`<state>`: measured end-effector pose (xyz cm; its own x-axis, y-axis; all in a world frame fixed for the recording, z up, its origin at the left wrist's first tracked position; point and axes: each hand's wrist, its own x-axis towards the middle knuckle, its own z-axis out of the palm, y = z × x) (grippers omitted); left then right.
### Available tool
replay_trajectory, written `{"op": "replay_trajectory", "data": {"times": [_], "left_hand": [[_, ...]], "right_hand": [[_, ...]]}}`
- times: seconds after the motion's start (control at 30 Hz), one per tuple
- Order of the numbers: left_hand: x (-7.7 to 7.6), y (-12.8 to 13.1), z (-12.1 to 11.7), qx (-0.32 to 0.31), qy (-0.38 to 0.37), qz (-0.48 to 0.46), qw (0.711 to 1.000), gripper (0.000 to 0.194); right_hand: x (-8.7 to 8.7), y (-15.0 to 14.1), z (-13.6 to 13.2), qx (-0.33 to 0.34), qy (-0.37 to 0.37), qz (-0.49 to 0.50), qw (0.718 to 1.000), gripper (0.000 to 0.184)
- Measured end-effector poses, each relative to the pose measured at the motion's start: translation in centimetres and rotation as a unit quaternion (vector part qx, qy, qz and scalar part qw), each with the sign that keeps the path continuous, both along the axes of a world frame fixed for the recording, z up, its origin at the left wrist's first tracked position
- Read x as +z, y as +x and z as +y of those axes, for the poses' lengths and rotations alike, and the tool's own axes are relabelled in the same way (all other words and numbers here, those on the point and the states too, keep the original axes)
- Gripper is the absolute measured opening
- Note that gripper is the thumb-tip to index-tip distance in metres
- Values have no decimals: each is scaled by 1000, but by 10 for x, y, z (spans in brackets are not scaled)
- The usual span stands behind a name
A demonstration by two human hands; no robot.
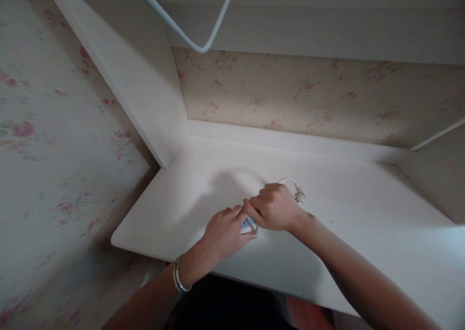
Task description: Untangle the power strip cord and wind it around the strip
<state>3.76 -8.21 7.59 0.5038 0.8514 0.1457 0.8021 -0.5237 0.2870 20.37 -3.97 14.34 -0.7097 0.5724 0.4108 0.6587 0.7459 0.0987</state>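
My left hand (225,231), with a silver bangle at the wrist, is closed around a small white and blue power strip (248,225). Much of the strip is hidden by my fingers. Curled in a fist against its upper right side, my right hand (274,206) grips the white cord (289,180). Part of that cord lies across the strip. Beyond my right hand the cord loops out to a plug (299,195) close to the desk top. Both hands meet at the thumbs, just over the white desk (348,199).
A white upright panel (145,78) rises at the desk's left, beside floral wallpaper (47,141). Across the back runs a low white ledge (290,139). A pale bent tube (201,47) hangs at the top of the view. On the right stands another side panel (439,175).
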Motion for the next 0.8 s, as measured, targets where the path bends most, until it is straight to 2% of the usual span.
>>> {"op": "replay_trajectory", "data": {"times": [0.07,0.17,0.3,0.43,0.6,0.7,0.8], "left_hand": [[5,0,-6,-36,-12,-12,999,54],[16,-3,-13,-91,-5,-40,995,64],[33,-8,-23,-145,21,-55,988,67],[47,-8,-33,-193,35,-82,977,62],[58,-7,-35,-158,46,-133,977,54],[61,-8,-32,-123,41,-161,978,50],[63,-12,-27,-115,72,-182,974,51]], "right_hand": [[-1,1,11,-3,-44,10,999,45],[-6,6,26,-5,-150,61,987,49],[-21,11,42,-40,-287,176,941,52],[-42,14,52,-107,-355,257,892,52],[-64,16,50,-174,-360,273,875,52],[-73,18,45,-188,-374,279,864,52],[-80,24,39,-205,-394,263,857,52]]}}
